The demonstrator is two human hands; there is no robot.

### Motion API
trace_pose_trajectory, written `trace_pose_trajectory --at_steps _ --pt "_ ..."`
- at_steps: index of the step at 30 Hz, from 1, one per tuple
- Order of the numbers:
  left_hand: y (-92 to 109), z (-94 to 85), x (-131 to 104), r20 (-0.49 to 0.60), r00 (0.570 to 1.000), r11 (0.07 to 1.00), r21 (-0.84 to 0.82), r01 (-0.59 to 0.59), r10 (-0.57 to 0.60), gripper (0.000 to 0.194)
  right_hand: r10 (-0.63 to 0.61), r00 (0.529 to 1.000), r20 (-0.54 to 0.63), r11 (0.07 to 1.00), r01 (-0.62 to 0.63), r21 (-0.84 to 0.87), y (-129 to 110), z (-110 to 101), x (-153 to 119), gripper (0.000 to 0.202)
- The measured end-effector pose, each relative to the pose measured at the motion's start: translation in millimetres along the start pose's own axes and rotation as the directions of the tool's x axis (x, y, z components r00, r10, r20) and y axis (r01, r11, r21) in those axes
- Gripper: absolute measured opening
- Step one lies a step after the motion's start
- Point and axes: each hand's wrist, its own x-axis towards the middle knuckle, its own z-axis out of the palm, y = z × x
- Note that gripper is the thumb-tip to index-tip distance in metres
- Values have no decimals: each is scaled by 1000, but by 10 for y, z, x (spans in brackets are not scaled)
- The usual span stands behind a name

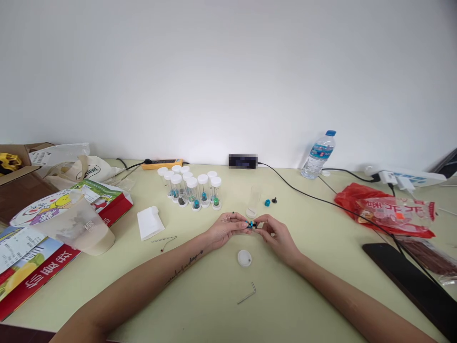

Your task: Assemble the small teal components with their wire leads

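A pale wall (200,71) is rising behind a light green table (293,305), which is filling most of the lower view. On the left, a red printed box (117,209) is lying at a slant, and a translucent cup (82,219) with some pale liquid is standing in front of it. On the far right, a dark flat slab (410,281) is lying below a red plastic bag (353,195), while a water bottle (317,155) is standing near the wall. The left hand (228,228) and the right hand (276,236) are meeting at the middle of the table, both closing thumb and fingers narrowly on one small part. Beyond the left hand, a cluster of white-capped tubes (193,188) is standing together; an open clear tube (253,197) is resting just past the fingertips. Nearer the person, a bent metal key (247,294) is lying below a round white lid (244,258). The blue-and-black part (252,224) is sitting between the two hands' fingertips. Smallest, a blue piece (267,203) and a black piece (274,200) are lying side by side, right of the clear tube.
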Motion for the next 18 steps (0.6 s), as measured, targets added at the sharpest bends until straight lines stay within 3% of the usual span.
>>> trace_pose_trajectory --at_steps 13,18 --pt "10 10 -5 -11 1000 1000 4 6 -6 31 27 999 19 1000 -27 -1 -39 -10 8 23" --pt "6 5 1 3 1000 1000 -4 1 -1 31 52 995 80 998 -54 27 -53 -21 14 29"
